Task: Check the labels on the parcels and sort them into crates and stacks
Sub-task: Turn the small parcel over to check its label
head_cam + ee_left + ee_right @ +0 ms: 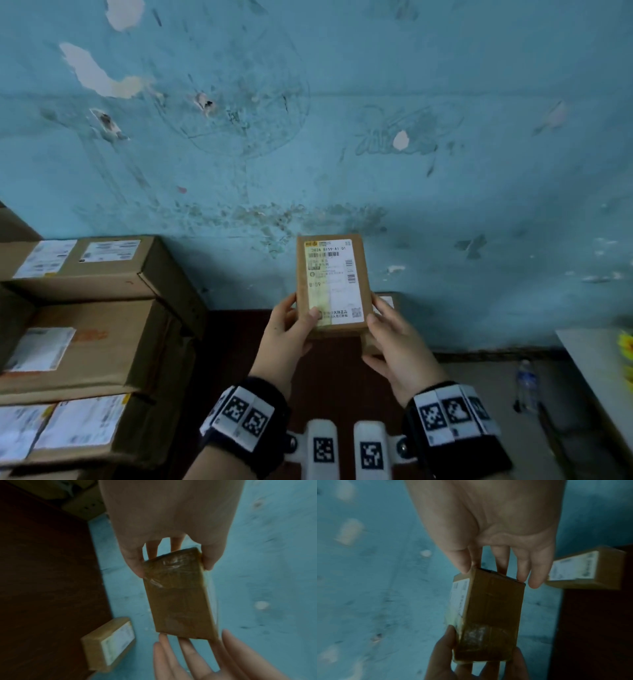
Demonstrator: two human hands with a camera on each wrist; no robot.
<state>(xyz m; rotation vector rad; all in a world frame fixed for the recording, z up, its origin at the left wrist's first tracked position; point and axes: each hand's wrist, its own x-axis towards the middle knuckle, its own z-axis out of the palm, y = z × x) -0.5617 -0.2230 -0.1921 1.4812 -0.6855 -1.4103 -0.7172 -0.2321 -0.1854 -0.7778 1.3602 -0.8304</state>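
**Small parcel held up, label facing me**

I held the small brown parcel point(331, 286) in the air in front of the blue wall point(445, 154), above the dark tabletop point(335, 377), its white label point(334, 281) turned toward me. The label read "B159"; the finer print was too blurred to make out.

My left hand point(286, 337) had the near left corner in its grip: thumb on the label face, fingers curled behind the box. My right hand point(394, 346) met the near right edge with fingers mostly straight, tips touching the end of the box in the right wrist view; its grip looked loose, more steadying than clamping.

A second small parcel point(109, 646) lay on the tabletop against the wall, just beyond my right hand, its label up.

On the left, larger cardboard boxes point(85, 346) stood stacked, labels on top. Far right, a clear bottle point(525, 385) stood on the floor beside a pale shelf edge point(596, 363).
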